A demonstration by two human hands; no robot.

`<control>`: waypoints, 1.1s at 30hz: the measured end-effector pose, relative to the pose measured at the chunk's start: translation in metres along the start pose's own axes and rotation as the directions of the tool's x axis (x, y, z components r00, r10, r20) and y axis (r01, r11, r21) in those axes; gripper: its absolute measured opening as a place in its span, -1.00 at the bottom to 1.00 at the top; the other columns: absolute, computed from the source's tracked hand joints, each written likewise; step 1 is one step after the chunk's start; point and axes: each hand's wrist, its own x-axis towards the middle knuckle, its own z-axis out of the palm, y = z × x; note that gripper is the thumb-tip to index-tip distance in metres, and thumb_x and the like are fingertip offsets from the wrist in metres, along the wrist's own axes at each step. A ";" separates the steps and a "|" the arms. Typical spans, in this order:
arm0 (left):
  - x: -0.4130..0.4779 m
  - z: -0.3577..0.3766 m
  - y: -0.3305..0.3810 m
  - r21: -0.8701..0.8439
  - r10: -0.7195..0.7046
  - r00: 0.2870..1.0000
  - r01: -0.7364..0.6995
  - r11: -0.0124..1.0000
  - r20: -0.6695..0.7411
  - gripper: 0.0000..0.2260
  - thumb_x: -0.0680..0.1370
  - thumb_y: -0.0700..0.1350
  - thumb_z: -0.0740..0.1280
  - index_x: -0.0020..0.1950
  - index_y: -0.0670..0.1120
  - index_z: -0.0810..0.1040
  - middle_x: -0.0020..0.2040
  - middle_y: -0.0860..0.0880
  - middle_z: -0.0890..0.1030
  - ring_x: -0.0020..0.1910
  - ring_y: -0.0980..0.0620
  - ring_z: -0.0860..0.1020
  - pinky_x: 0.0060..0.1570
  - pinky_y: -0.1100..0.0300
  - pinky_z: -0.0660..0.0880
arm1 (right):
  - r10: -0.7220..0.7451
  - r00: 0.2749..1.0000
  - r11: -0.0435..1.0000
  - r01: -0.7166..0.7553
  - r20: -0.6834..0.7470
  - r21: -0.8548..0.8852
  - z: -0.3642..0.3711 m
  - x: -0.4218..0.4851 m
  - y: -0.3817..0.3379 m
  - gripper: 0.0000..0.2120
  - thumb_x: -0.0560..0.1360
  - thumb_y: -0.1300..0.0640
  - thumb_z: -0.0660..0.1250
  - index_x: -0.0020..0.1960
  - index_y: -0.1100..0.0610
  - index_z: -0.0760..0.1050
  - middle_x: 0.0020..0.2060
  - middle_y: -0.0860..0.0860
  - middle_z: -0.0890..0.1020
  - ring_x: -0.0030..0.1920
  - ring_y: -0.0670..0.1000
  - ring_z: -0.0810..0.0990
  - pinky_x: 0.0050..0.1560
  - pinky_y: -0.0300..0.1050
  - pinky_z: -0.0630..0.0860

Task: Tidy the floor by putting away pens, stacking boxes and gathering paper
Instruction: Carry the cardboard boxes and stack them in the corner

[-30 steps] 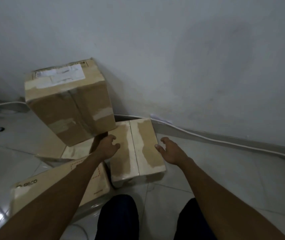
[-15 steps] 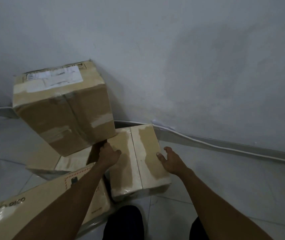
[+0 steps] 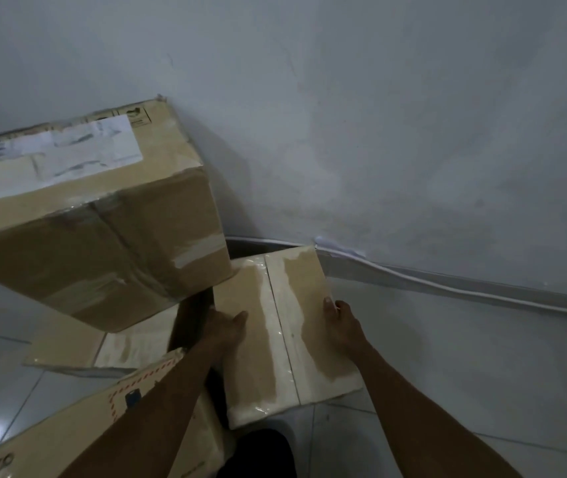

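Two hands, the left [image 3: 223,326] and the right [image 3: 342,322], clasp opposite long sides of a small, tape-glossed brown cardboard box [image 3: 285,332] on the pale tiled floor [image 3: 464,374] by the wall's skirting, likely mid-stacking, needing a level lift onto the tilted large taped carton [image 3: 92,215] beside it.

Both bare forearms reach forward. The left hand [image 3: 224,327] curls, fingers tucked downward, thumb out to the right. The right hand [image 3: 343,324] lies flatter, fingers bent forward.
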 end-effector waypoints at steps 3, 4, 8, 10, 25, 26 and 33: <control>0.011 -0.005 0.001 -0.077 -0.027 0.995 0.035 0.996 0.095 -0.40 0.46 0.00 0.44 0.41 -0.17 0.29 0.28 -0.18 0.50 0.22 -0.19 0.50 0.21 -0.17 0.48 | -0.007 0.999 1.000 0.007 -0.038 -0.002 0.006 0.000 0.006 -0.47 0.60 -0.19 0.02 0.36 0.17 0.31 0.19 0.18 0.55 0.14 0.19 0.54 0.00 -0.10 0.38; 0.015 -0.006 0.000 -0.113 -0.045 0.993 0.057 0.992 0.109 -0.37 0.45 -0.01 0.45 0.42 -0.16 0.28 0.28 -0.17 0.50 0.21 -0.20 0.51 0.20 -0.19 0.48 | -0.021 0.998 1.000 0.020 -0.054 -0.012 0.007 0.000 0.007 -0.49 0.60 -0.20 0.03 0.35 0.14 0.33 0.17 0.17 0.56 0.12 0.19 0.54 -0.01 -0.10 0.38; 0.009 -0.008 0.003 -0.146 -0.111 0.982 0.133 0.980 0.152 -0.25 0.47 0.03 0.42 0.51 -0.06 0.05 0.32 -0.17 0.44 0.25 -0.22 0.46 0.22 -0.21 0.45 | -0.042 0.997 0.999 0.040 -0.062 -0.035 0.009 -0.001 0.007 -0.49 0.60 -0.20 0.03 0.36 0.11 0.37 0.17 0.14 0.57 0.14 0.18 0.54 0.07 -0.06 0.39; 0.004 -0.008 0.005 -0.117 -0.114 0.981 0.133 0.984 0.156 -0.27 0.51 0.03 0.38 0.51 -0.07 0.02 0.34 -0.18 0.41 0.27 -0.22 0.44 0.24 -0.16 0.44 | -0.042 0.997 0.998 0.039 -0.069 -0.054 0.008 -0.003 0.004 -0.50 0.60 -0.19 0.02 0.37 0.11 0.37 0.18 0.14 0.56 0.16 0.19 0.53 0.09 -0.04 0.39; -0.047 0.024 0.021 0.007 0.063 0.997 -0.063 0.998 0.046 -0.34 0.54 0.10 0.31 0.50 -0.19 0.13 0.39 -0.19 0.40 0.31 -0.21 0.43 0.29 -0.03 0.42 | -0.103 0.947 0.985 0.054 -0.305 -0.165 -0.042 -0.040 0.012 -0.43 0.58 -0.27 -0.05 0.15 0.12 0.50 0.00 0.14 0.62 -0.01 0.19 0.58 -0.05 -0.03 0.43; -0.052 0.027 0.024 0.008 0.064 0.997 -0.065 0.998 0.036 -0.34 0.54 0.10 0.31 0.49 -0.20 0.14 0.38 -0.19 0.40 0.30 -0.21 0.44 0.26 -0.02 0.43 | -0.102 0.942 0.985 0.050 -0.319 -0.167 -0.048 -0.043 0.013 -0.43 0.58 -0.27 -0.06 0.14 0.12 0.51 -0.01 0.14 0.62 0.00 0.19 0.58 -0.03 -0.01 0.44; -0.113 0.033 0.064 0.038 0.080 0.997 -0.081 0.996 0.017 -0.43 0.56 0.05 0.30 0.44 -0.20 0.20 0.34 -0.21 0.41 0.26 -0.23 0.45 -0.01 0.04 0.45 | -0.074 0.934 0.989 0.024 -0.350 -0.145 -0.100 -0.085 -0.004 -0.44 0.59 -0.24 -0.07 0.13 0.14 0.50 0.01 0.17 0.61 0.01 0.22 0.57 -0.05 -0.02 0.43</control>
